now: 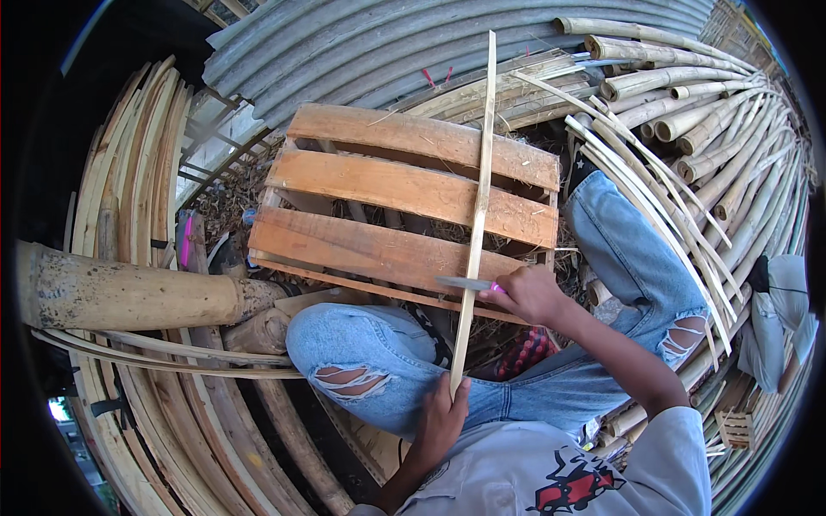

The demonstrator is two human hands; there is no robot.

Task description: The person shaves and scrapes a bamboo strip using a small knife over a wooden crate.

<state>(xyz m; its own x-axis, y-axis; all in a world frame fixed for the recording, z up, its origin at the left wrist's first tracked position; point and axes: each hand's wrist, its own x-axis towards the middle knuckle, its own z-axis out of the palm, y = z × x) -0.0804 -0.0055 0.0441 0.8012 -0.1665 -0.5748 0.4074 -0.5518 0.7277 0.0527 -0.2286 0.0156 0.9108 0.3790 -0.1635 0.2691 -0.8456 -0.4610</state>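
Bamboo culm [138, 288] is seen far left. Slatted wooden crate [387, 187] is crossed by a pale bamboo strip [483, 176], lower end gripped in the left hand [442, 421]. Knife [462, 282], blade crossing the strip, contact unclear, is held in the right hand [531, 294]. Bamboo poles [671, 82] are piled right.

Soft daylight | mild shadows | upper left black | fisheye edges bowed

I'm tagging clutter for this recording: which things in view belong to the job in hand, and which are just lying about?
Seemingly in the job:
left hand, holding the long strip
right hand, holding the knife across it
slatted wooden platform underneath

Probably just lying about:
corrugated sheet
stacked bamboo poles
thick bamboo pole, left
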